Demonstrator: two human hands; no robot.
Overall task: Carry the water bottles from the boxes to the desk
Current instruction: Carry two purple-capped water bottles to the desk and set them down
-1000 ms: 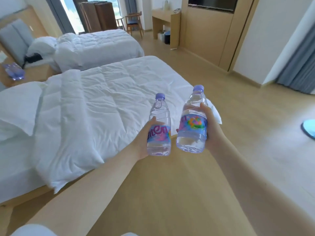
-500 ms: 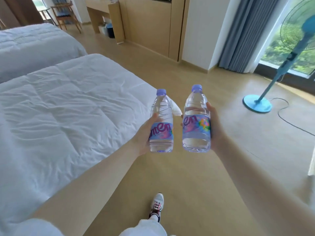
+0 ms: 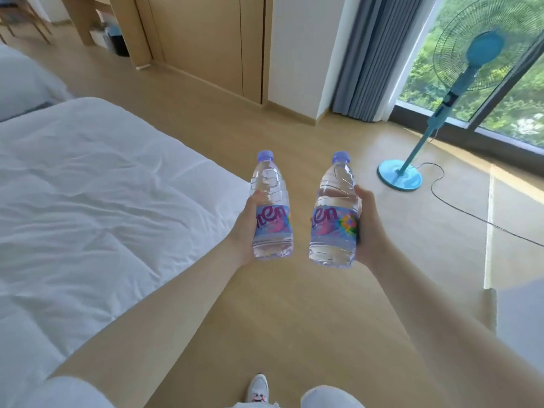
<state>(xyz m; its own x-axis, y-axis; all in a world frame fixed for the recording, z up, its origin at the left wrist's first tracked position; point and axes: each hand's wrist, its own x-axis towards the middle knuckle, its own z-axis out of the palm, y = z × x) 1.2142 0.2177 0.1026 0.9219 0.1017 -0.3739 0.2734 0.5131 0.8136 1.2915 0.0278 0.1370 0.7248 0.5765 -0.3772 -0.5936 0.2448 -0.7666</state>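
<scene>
I hold two clear water bottles with purple caps and colourful labels upright in front of me, above the wooden floor. My left hand [image 3: 244, 228] grips the left bottle [image 3: 271, 207] around its label from the left side. My right hand [image 3: 368, 228] grips the right bottle [image 3: 334, 213] from the right side. The bottles stand a small gap apart and do not touch. A wooden desk [image 3: 79, 13] shows at the far top left, partly cut by the frame. No boxes are in view.
A bed with a white duvet [image 3: 88, 201] fills the left side. A blue standing fan [image 3: 400, 178] with a trailing cable stands right of the bottles by the window. Wooden wall panels [image 3: 206, 39] and a grey curtain [image 3: 376, 54] are ahead. My shoe [image 3: 257, 391] shows below.
The view has swung right: the beds slid left, the fan and window came further into view. Both bottles stay held upright, now slightly further apart.
</scene>
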